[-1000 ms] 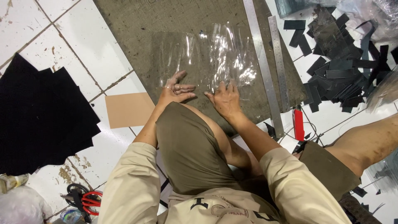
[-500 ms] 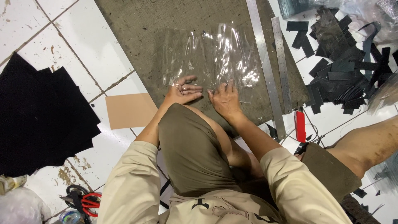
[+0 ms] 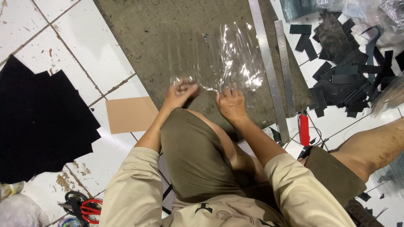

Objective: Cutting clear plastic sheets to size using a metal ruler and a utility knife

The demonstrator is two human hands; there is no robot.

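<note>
A clear, crinkled plastic sheet [image 3: 229,56] lies on a brownish-grey board [image 3: 147,38] on the tiled floor. My left hand [image 3: 179,93] pinches the sheet's near left corner, fingers curled around it. My right hand [image 3: 230,103] presses flat on the sheet's near edge, fingers spread. Both hands rest just beyond my bent knee in olive shorts [image 3: 198,151].
Two steel rulers [image 3: 269,71] lie along the board's right side. A red-handled cutter [image 3: 304,129] sits near them. Black strips [image 3: 345,71] pile at the right. Black sheets [image 3: 38,122] and a tan card [image 3: 128,114] lie left; red scissors [image 3: 86,208] bottom left.
My left hand has gone from lying flat on the plastic to curling around its near corner. My right hand stays flat on the near edge.
</note>
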